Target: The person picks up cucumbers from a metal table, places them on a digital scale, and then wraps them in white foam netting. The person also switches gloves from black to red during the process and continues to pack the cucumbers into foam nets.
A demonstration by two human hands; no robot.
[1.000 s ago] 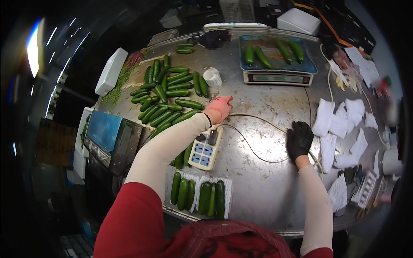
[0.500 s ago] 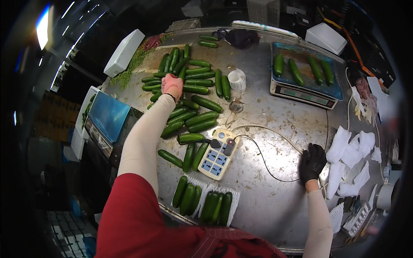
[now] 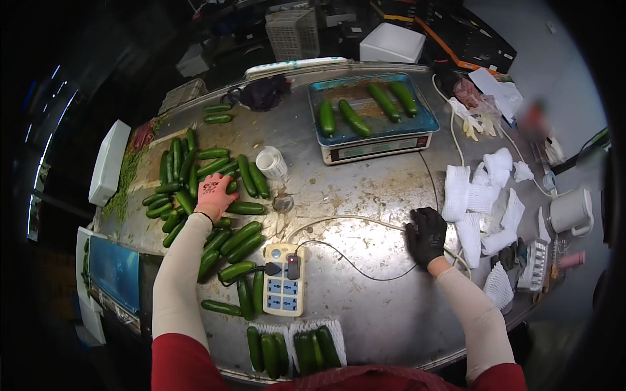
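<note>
In a pink glove, my left hand point(image 3: 216, 196) reaches into a loose pile of green cucumbers point(image 3: 244, 208) on the left of the metal table. Its fingers curl over a cucumber point(image 3: 231, 187), mostly hidden beneath the hand. My right hand point(image 3: 427, 236), gloved in black, rests on the tabletop at the right with fingers loosely bent and nothing seen in them. A pale cable passes by it, and white foam net sleeves point(image 3: 479, 202) lie just beyond. Close to me, two white nets point(image 3: 341, 339) hold several cucumbers side by side.
A power strip point(image 3: 284, 303) with plugged-in cords lies mid-table. Behind it are a white paper roll point(image 3: 271, 163) and a scale point(image 3: 378, 148) whose blue tray carries several cucumbers. A white foam box point(image 3: 109, 163) stands at the left edge, a grey jug point(image 3: 570, 214) at the right.
The view has swung to the right, so the table's things appear farther left. My left hand has shifted a little rightward over the pile; my right hand stays by the cable.
</note>
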